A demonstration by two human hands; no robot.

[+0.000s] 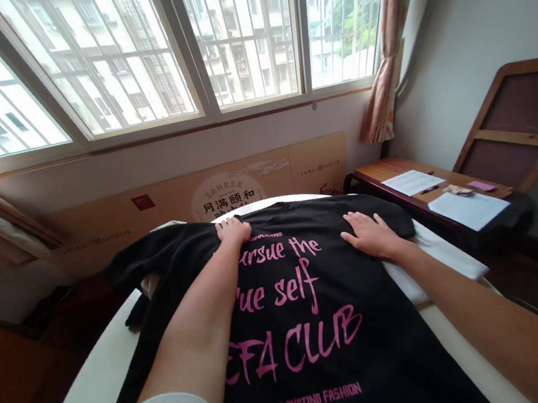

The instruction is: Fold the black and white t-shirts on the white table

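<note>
Fingers (238, 223) of the left hand (233, 231) are bent down onto the far end of the shirt (309, 337), near its collar. Whether they pinch the cloth or only press on it cannot be told from this angle. The right hand (370, 235) lies palm down on the shirt's right shoulder, with its fingers (358, 218) spread flat and holding nothing.

The shirt is black with pink lettering. It lies print side up on the white table (86, 397), running from the near edge to the far rim, with the collar end farthest away. As far as the view shows, the body is laid out and looks mostly smooth, and no fold is made in it yet. The left sleeve (141, 261) spreads toward the table's left edge and looks rumpled. The right sleeve lies over a white cloth (439, 260) that shows from under the shirt (what that cloth is cannot be made out). So the spreading seems largely done, while the sleeves and any folding seem left.

Beyond the table a cardboard panel (164, 210) leans under the window (126, 54). At the right a wooden side table (376, 172) carries papers (467, 209). A framed board (515, 124) leans on the wall behind it, and a curtain (386, 89) hangs in the corner.
</note>
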